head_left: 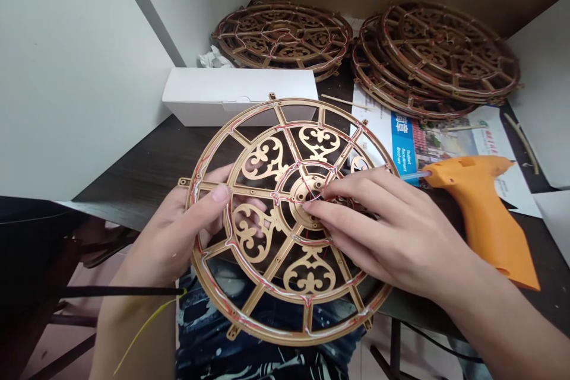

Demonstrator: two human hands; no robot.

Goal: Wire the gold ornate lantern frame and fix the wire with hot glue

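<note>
A round gold-coloured openwork frame (308, 303) with scroll ornaments is tilted toward me above my lap. Red and white wires (262, 277) run along its rings and spokes. My left hand (178, 231) grips its left side, thumb on a spoke in front and fingers behind. At the hub (303, 214), my right hand (392, 219) has thumb and forefinger pinched around thin wires (313, 189). The other right-hand fingers curl over the frame's right part and hide some of it.
An orange glue gun (485, 208) lies to the right, by a printed brochure (463, 142). Behind stand a white box (240, 92) and stacks of similar round frames, one at back left (285, 59) and one at back right (449, 53). White panels (89, 59) border the dark table (146, 172).
</note>
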